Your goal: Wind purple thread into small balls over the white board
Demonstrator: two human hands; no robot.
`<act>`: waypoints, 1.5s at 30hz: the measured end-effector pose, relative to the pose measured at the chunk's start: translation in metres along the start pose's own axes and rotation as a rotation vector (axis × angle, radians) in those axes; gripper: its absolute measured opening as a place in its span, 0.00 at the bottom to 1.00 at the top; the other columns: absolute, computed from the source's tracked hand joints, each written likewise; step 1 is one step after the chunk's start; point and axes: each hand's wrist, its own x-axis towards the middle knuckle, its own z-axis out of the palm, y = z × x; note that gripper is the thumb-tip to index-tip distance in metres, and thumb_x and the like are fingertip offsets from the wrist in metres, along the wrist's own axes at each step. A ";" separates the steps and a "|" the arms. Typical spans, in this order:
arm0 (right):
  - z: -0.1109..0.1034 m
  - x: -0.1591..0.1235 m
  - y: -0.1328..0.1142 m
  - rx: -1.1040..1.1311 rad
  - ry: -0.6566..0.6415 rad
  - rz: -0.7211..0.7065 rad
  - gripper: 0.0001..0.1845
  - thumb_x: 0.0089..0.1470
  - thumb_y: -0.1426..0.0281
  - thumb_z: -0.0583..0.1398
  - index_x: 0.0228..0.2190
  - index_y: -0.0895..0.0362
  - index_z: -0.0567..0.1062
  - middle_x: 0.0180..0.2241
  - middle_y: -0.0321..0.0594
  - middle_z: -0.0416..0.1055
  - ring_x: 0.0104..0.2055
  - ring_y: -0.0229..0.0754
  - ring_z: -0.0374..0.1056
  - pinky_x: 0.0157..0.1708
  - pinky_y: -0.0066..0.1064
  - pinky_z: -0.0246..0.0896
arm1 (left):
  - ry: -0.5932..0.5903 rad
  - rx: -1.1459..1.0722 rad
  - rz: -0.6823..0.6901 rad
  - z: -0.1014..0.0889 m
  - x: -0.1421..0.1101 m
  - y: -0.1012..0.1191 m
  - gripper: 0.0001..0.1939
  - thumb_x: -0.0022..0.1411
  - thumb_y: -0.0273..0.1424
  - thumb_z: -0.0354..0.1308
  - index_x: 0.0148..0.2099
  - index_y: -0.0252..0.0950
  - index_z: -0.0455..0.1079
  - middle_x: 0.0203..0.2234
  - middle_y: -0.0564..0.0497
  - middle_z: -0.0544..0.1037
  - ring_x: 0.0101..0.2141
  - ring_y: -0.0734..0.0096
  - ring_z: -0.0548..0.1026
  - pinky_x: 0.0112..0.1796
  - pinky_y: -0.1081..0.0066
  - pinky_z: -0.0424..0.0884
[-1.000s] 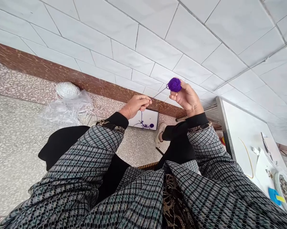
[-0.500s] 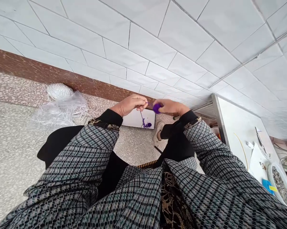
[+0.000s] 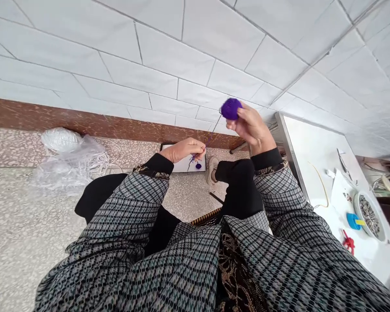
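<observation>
My right hand (image 3: 249,125) is raised toward the wall and closed on a ball of purple yarn (image 3: 230,108). From the ball a taut purple strand (image 3: 214,128) slopes down to my left hand (image 3: 190,149), whose fingers are pinched on it. Below the left hand lies a white tray (image 3: 181,165) with a dark rim, partly covered by that hand. In it are a small purple clump (image 3: 198,166) and some loose purple yarn.
A white ball of cord (image 3: 61,140) and a clear plastic bag (image 3: 68,167) lie on the speckled floor at left. To the right, a white table (image 3: 311,143) carries a bowl of small pieces (image 3: 370,214), a blue roll (image 3: 352,221) and a red item (image 3: 348,242). A tiled wall rises ahead.
My right hand has lifted the yarn ball up and to the right, away from my left hand. The strand between them is longer. The view has shifted slightly.
</observation>
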 end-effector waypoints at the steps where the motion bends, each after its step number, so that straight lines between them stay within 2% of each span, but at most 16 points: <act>1: 0.003 0.009 0.004 -0.077 0.053 -0.005 0.31 0.57 0.51 0.71 0.52 0.54 0.69 0.40 0.38 0.70 0.34 0.34 0.67 0.35 0.28 0.70 | -0.043 0.034 0.011 0.002 -0.001 0.006 0.13 0.60 0.32 0.56 0.23 0.35 0.71 0.20 0.49 0.73 0.26 0.70 0.71 0.32 0.70 0.70; 3: 0.009 0.023 0.013 -0.289 0.158 -0.025 0.22 0.59 0.60 0.69 0.49 0.54 0.69 0.40 0.37 0.69 0.35 0.35 0.66 0.37 0.29 0.69 | -0.078 0.062 0.042 0.004 -0.003 0.020 0.13 0.61 0.33 0.57 0.25 0.34 0.73 0.21 0.49 0.74 0.26 0.70 0.72 0.33 0.69 0.70; 5: 0.014 0.026 0.020 -0.539 0.117 0.024 0.18 0.53 0.70 0.69 0.44 0.56 0.71 0.39 0.37 0.70 0.38 0.37 0.66 0.40 0.30 0.69 | -0.048 0.041 0.058 0.004 -0.007 0.031 0.13 0.60 0.33 0.59 0.25 0.34 0.74 0.20 0.49 0.73 0.26 0.70 0.72 0.35 0.68 0.72; 8: 0.017 0.009 0.018 -0.621 -0.362 0.211 0.17 0.46 0.76 0.69 0.40 0.57 0.74 0.37 0.37 0.73 0.39 0.39 0.67 0.42 0.32 0.68 | 0.077 -0.071 0.048 -0.001 -0.013 0.040 0.12 0.55 0.34 0.63 0.23 0.34 0.72 0.18 0.50 0.70 0.23 0.71 0.70 0.34 0.66 0.74; 10: 0.015 -0.006 0.011 -0.397 -0.630 0.239 0.21 0.45 0.72 0.71 0.42 0.58 0.74 0.39 0.37 0.74 0.40 0.39 0.68 0.41 0.31 0.68 | 0.150 -0.131 0.022 -0.007 -0.016 0.041 0.13 0.52 0.35 0.67 0.22 0.34 0.71 0.18 0.51 0.70 0.21 0.72 0.68 0.34 0.64 0.76; 11: 0.015 -0.012 0.007 -0.253 -0.669 0.200 0.24 0.45 0.68 0.73 0.44 0.57 0.73 0.40 0.38 0.74 0.39 0.38 0.69 0.40 0.31 0.68 | 0.167 -0.140 0.005 -0.009 -0.018 0.041 0.14 0.51 0.36 0.68 0.22 0.33 0.71 0.18 0.50 0.70 0.21 0.72 0.69 0.35 0.62 0.77; 13: 0.018 -0.012 -0.002 0.001 -0.592 0.064 0.32 0.45 0.61 0.75 0.47 0.56 0.70 0.43 0.38 0.73 0.38 0.35 0.68 0.38 0.29 0.68 | 0.177 -0.135 -0.017 -0.013 -0.018 0.041 0.16 0.51 0.37 0.70 0.22 0.33 0.71 0.18 0.50 0.71 0.22 0.71 0.70 0.42 0.58 0.80; 15: 0.026 0.000 -0.008 0.184 -0.420 -0.074 0.39 0.43 0.54 0.77 0.50 0.55 0.68 0.43 0.37 0.72 0.36 0.33 0.66 0.36 0.29 0.67 | 0.188 -0.144 -0.019 -0.014 -0.017 0.041 0.17 0.53 0.38 0.71 0.22 0.33 0.71 0.18 0.50 0.72 0.22 0.72 0.71 0.48 0.55 0.80; 17: 0.037 0.022 -0.008 0.278 -0.225 -0.160 0.43 0.41 0.51 0.79 0.49 0.54 0.66 0.42 0.35 0.71 0.35 0.33 0.64 0.37 0.29 0.68 | 0.178 -0.154 -0.033 -0.016 -0.015 0.044 0.17 0.55 0.40 0.70 0.25 0.32 0.74 0.19 0.50 0.73 0.22 0.72 0.72 0.46 0.57 0.80; 20: 0.052 0.054 0.003 0.239 -0.014 -0.143 0.37 0.45 0.53 0.78 0.46 0.52 0.66 0.38 0.33 0.69 0.35 0.34 0.64 0.37 0.29 0.68 | 0.128 -0.143 -0.093 -0.019 -0.011 0.046 0.16 0.60 0.40 0.68 0.30 0.31 0.77 0.20 0.49 0.75 0.20 0.73 0.71 0.37 0.62 0.79; 24: 0.049 0.067 0.018 0.291 0.063 -0.079 0.30 0.51 0.53 0.75 0.45 0.51 0.67 0.36 0.34 0.68 0.34 0.35 0.65 0.34 0.30 0.69 | 0.164 -0.181 -0.141 -0.028 -0.009 0.035 0.16 0.63 0.40 0.65 0.36 0.30 0.79 0.22 0.47 0.78 0.23 0.70 0.74 0.37 0.64 0.76; 28: 0.019 0.051 0.003 0.320 0.083 -0.168 0.34 0.47 0.47 0.75 0.46 0.51 0.70 0.39 0.38 0.72 0.36 0.37 0.68 0.37 0.31 0.73 | 0.287 -0.287 -0.236 -0.039 -0.010 0.002 0.24 0.66 0.47 0.60 0.49 0.30 0.78 0.29 0.42 0.84 0.32 0.60 0.81 0.41 0.62 0.75; 31: -0.014 0.032 -0.020 0.249 0.213 -0.270 0.35 0.45 0.46 0.75 0.46 0.50 0.70 0.45 0.40 0.74 0.43 0.41 0.72 0.41 0.35 0.76 | 0.390 -0.367 -0.278 -0.047 -0.014 -0.021 0.25 0.63 0.49 0.63 0.48 0.31 0.78 0.26 0.43 0.82 0.31 0.57 0.81 0.40 0.60 0.75; 37: -0.085 -0.006 -0.039 0.262 0.642 -0.308 0.29 0.42 0.45 0.72 0.38 0.48 0.70 0.47 0.41 0.75 0.55 0.50 0.71 0.54 0.46 0.74 | 0.498 -0.437 -0.209 -0.058 -0.029 -0.043 0.20 0.47 0.38 0.79 0.34 0.28 0.80 0.16 0.58 0.62 0.20 0.79 0.60 0.28 0.70 0.68; 42: -0.129 -0.032 -0.048 0.446 0.735 -0.550 0.22 0.40 0.57 0.75 0.33 0.46 0.72 0.40 0.36 0.77 0.55 0.47 0.68 0.64 0.38 0.68 | 0.739 -0.355 -0.349 -0.059 -0.044 -0.072 0.14 0.45 0.31 0.76 0.27 0.30 0.75 0.14 0.59 0.59 0.18 0.82 0.55 0.23 0.76 0.61; 45: -0.139 -0.041 -0.069 0.477 0.751 -0.635 0.16 0.49 0.63 0.73 0.34 0.47 0.72 0.37 0.35 0.77 0.48 0.42 0.71 0.65 0.36 0.70 | 0.889 -0.272 -0.440 -0.052 -0.054 -0.089 0.13 0.52 0.31 0.74 0.27 0.31 0.72 0.15 0.60 0.59 0.18 0.83 0.53 0.23 0.78 0.60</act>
